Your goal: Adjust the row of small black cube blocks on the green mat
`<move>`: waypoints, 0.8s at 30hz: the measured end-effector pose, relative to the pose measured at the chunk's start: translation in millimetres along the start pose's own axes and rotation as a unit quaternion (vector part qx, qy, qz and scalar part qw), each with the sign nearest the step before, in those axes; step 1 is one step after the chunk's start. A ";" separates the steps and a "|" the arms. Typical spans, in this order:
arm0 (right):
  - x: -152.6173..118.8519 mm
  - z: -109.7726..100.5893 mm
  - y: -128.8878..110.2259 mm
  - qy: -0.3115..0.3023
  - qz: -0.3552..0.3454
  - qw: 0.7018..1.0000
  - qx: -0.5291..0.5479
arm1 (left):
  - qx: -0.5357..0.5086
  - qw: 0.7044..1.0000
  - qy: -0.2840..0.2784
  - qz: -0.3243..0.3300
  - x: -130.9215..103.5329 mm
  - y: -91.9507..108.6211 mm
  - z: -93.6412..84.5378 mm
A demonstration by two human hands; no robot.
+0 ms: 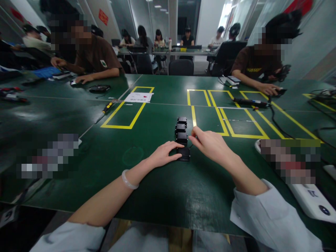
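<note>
Several small black rectangular blocks stand in a row on the green table, running away from me; one is a far black block [182, 120]. My left hand [168, 153] grips the nearest black block [184, 154], its thumb on the near part and its fingers over the far part. Just right of that block, my right hand [207, 140] is closed in a pinch on a thin dark rod [191, 146]. The rod slants down toward the block's right side; its tip is too small to make out, and the fingers hide its upper end.
Yellow tape rectangles [117, 127] mark the green table [157, 196]. A paper sheet [139, 97] and a yellow-black screwdriver [107, 107] lie ahead left. A white device [307, 199] lies right, a blurred-out object [49, 155] left. Two people work across the table; a black tool [250, 102] lies near one.
</note>
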State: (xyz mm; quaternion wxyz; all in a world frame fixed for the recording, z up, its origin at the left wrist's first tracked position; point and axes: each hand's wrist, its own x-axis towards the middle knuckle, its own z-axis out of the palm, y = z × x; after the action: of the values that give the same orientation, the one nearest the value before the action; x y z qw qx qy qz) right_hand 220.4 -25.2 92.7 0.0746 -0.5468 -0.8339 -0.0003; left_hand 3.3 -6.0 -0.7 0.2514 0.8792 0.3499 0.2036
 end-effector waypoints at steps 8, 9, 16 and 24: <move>-1.1 0.6 -0.8 -0.009 -0.012 1.000 0.000 | 0.007 1.000 -0.003 -0.004 -0.5 -1.0 0.5; -1.5 0.7 -0.7 -0.006 -0.016 1.000 0.004 | 0.008 1.000 -0.002 -0.004 -0.5 -1.2 0.8; -1.9 -1.3 -3.0 -0.012 -0.004 1.000 -0.014 | 0.004 1.000 -0.002 0.001 -0.6 -0.6 0.9; -2.1 1.8 -0.1 0.007 -0.039 0.999 0.008 | -0.001 1.000 -0.005 0.001 -0.7 0.5 -1.2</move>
State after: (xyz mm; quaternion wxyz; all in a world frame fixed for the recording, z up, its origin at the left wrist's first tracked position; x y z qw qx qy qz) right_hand 220.9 -27.0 90.7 0.0848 -0.5134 -0.8539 -0.0001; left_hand 2.5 -6.5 0.3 0.2540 0.8803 0.3475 0.1996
